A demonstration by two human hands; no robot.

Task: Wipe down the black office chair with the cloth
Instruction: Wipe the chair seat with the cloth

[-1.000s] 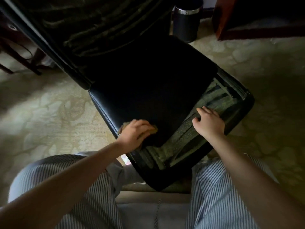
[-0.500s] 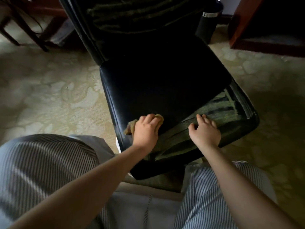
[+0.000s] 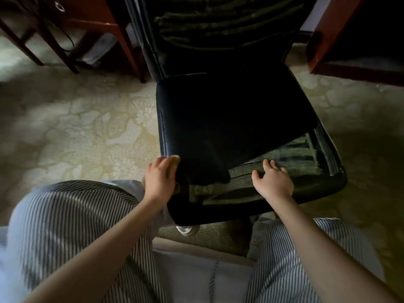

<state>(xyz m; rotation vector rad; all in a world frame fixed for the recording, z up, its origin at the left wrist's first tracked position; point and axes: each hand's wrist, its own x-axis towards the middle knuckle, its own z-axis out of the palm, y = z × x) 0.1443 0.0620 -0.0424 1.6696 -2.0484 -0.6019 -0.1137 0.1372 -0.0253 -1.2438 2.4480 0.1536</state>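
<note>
1. Black office chair (image 3: 229, 119): stands straight ahead of you, seat towards you, backrest (image 3: 218, 25) beyond. The near right part of the seat is torn open and shows greenish padding (image 3: 290, 165).
2. Cloth (image 3: 175, 158): yellowish, at the seat's near left corner. Almost all of it is hidden under your left hand; only a tip shows.
3. Left hand (image 3: 160, 179): fingers curved over the cloth, holding it against the seat's left edge.
4. Right hand (image 3: 273, 182): fingers spread, holding nothing, resting on the worn front of the seat, probably to steady the chair.
5. Step in hand, as judged: wiping the seat's front left corner and side edge.
6. Next move calls for steady pressure along the edge or across the seat. Go lighter over the torn padding, where the cloth could snag.
7. Surroundings: patterned carpet (image 3: 87, 127); reddish wooden legs (image 3: 125, 42) far left; wooden furniture (image 3: 323, 47) far right; your striped trousers (image 3: 76, 226) on both sides; a white shoe (image 3: 185, 229) below the seat front.
8. In the way: your right hand covers part of the seat front, and your knees crowd it. Dim light hides any dirt.
</note>
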